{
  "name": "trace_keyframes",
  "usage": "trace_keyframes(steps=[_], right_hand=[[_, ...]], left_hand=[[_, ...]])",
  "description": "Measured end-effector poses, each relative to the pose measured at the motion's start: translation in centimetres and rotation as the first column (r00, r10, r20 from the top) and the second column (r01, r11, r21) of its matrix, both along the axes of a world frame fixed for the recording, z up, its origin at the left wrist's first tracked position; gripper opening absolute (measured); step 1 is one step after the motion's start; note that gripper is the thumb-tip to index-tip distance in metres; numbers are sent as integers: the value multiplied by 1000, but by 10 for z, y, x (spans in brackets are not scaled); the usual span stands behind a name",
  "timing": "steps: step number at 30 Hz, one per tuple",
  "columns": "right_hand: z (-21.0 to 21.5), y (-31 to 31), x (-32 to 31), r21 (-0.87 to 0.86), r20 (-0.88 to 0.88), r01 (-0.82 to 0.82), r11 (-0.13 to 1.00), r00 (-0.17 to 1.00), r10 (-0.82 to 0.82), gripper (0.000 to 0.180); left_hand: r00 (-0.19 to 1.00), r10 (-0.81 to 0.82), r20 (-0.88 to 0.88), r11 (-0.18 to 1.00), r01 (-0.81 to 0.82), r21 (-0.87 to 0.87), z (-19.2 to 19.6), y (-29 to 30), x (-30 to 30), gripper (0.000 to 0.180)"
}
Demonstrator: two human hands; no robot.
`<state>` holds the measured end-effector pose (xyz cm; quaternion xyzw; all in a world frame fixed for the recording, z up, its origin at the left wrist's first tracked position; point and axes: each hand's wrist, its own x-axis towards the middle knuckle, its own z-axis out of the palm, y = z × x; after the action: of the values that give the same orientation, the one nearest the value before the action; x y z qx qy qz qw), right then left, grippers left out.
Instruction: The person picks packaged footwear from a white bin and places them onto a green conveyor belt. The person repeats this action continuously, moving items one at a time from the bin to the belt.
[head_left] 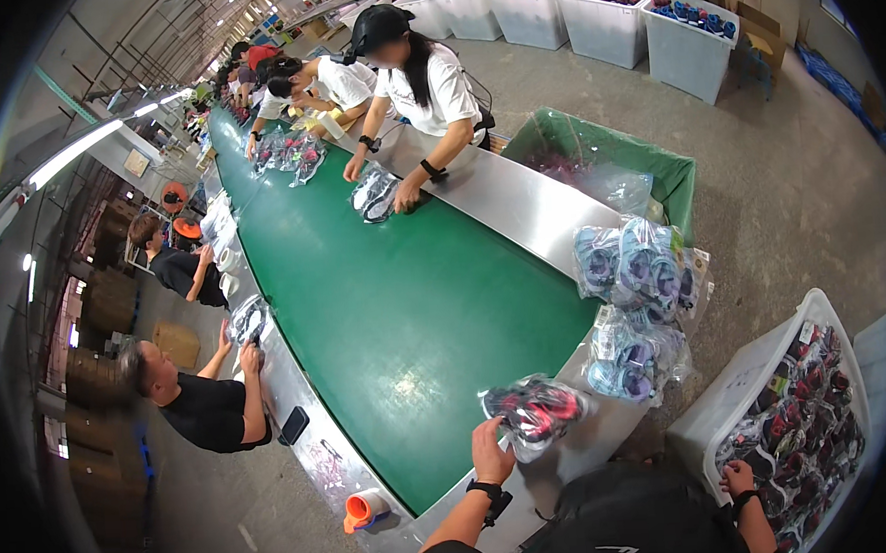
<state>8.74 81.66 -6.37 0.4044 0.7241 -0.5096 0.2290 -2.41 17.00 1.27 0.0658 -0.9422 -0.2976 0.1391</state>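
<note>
At the near end of the green conveyor belt (397,349), my left hand (493,456) grips a clear plastic bag of black and red shoes (538,410) by its near side. My right hand (738,477) is at the near left rim of a white bin (815,307), beside more bagged dark and red shoes (787,429). Its fingers look loosely apart, with nothing visible in them. Bagged blue and purple shoes (632,352) are piled on the metal ledge to the right of the belt.
Across the belt, a co-worker in a black cap (433,92) handles a bagged pair of shoes (376,194). On the left, another person (204,399) works near a phone (294,425) and an orange cup (360,511). A green-lined bin (673,179) stands right; white bins (605,28) line the back.
</note>
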Motion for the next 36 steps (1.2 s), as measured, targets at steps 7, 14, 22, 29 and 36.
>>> trace_keyframes(steps=[7, 14, 22, 29, 36], right_hand=[[-11, -1, -8, 139, -302, -184, 973, 928, 218, 14], [18, -22, 10, -60, -117, 36, 998, 992, -43, 31], [92, -43, -16, -4, -379, 13, 1000, 925, -14, 27], [244, -111, -103, 183, -635, -346, 920, 673, 379, 45], [310, -151, -128, 642, -705, -443, 626, -20, 709, 75]], left_hand=[[795, 218, 566, 315, -606, 731, -45, 7, 16, 70], [918, -5, 395, 676, -288, 678, -29, 49, -51, 93], [847, 44, 530, 266, -522, 810, 13, 63, -59, 97], [781, -494, 382, -111, -493, 863, 101, 131, -43, 29], [677, -609, 413, 138, -422, 896, 147, 255, -67, 40]])
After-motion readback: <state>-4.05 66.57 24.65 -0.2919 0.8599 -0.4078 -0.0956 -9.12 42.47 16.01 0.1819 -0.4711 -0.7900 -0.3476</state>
